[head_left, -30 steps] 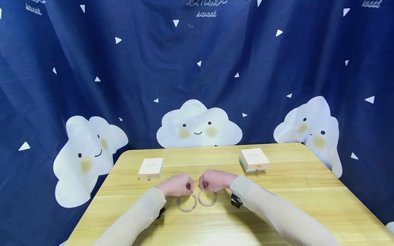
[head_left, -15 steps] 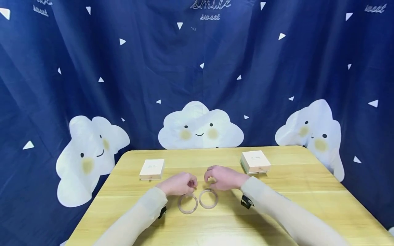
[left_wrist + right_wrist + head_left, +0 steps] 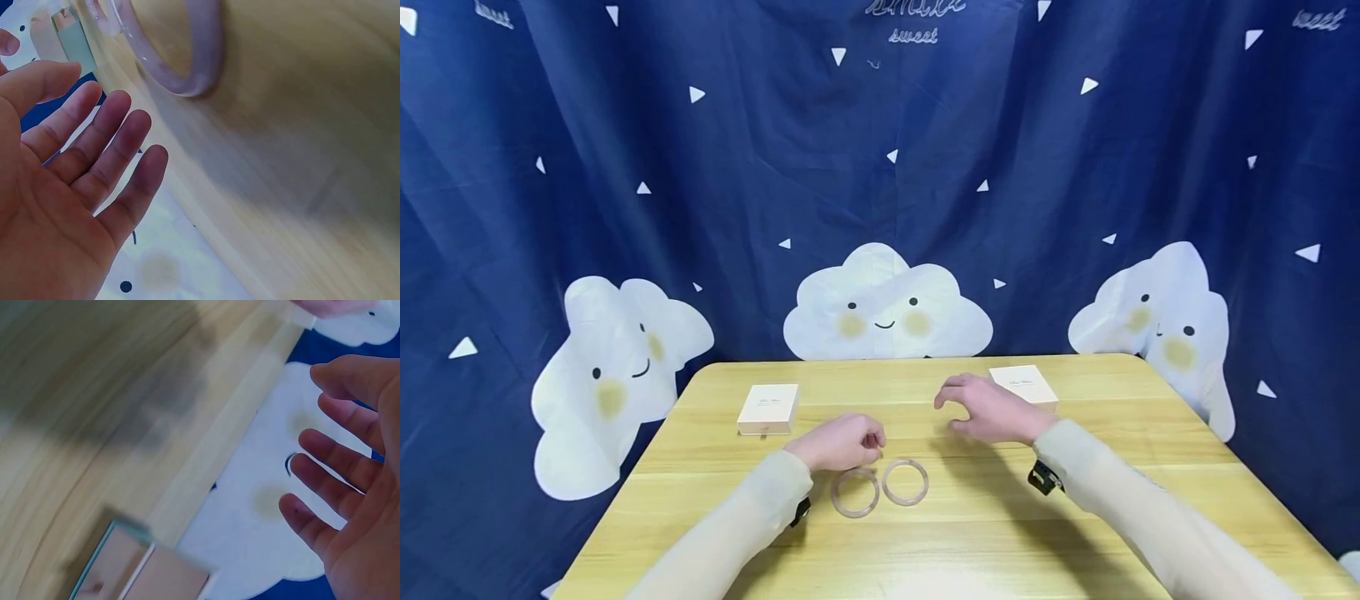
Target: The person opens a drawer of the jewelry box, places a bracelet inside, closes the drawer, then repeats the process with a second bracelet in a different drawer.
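Two pale mauve bangles lie side by side on the wooden table: a left bangle and a right bangle. Just beyond the left one hovers my left hand, holding nothing, its fingers loosely bent and spread in the left wrist view, with a bangle close by. My right hand is off the table in front of the right box, partly hiding it. Its fingers are relaxed and apart, with nothing between them. In the right wrist view the box shows at the bottom.
A pale, flatter box stands at the back left of the wooden table. Behind the table hangs a dark blue curtain with clouds and triangles. A dark band with a small device sits at the right wrist.
Both hands have let go of the bangles, which stay on the table. My right hand has moved right and away toward the right box. The left hand has lifted slightly.
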Tool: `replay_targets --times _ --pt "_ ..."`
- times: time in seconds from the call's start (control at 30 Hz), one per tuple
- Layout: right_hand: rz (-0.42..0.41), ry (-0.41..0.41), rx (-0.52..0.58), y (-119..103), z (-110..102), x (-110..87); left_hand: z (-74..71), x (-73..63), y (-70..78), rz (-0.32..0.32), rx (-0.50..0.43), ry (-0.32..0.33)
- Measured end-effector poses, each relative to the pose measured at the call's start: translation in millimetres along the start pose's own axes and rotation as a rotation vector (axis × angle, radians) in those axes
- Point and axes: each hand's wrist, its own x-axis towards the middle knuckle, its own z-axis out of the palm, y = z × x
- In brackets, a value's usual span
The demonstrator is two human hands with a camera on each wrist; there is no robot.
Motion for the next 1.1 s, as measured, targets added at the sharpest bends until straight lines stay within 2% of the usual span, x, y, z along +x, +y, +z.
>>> replay_targets --times 0.23,0.4,0.6,0.83,1.1 --pt "0.094 0.039 -0.049 16 -15 -20.3 -1.7 11.1 14.5 0.029 0.021 0.008" --pt "0.156 0.075 -0.048 32 -22 -33.8 -0.7 20.2 24.6 0.038 0.054 0.037" --pt "0.195 0.109 -0.052 53 -28 -48.6 0.0 31.9 34.0 0.048 0.105 0.065" --pt "0.291 0.060 -0.003 76 -28 -64.5 -1.6 44.9 51.6 0.062 0.143 0.056" --pt "0.358 0.032 0.076 96 -22 -74.8 -0.1 59.6 71.1 0.077 0.161 0.048"
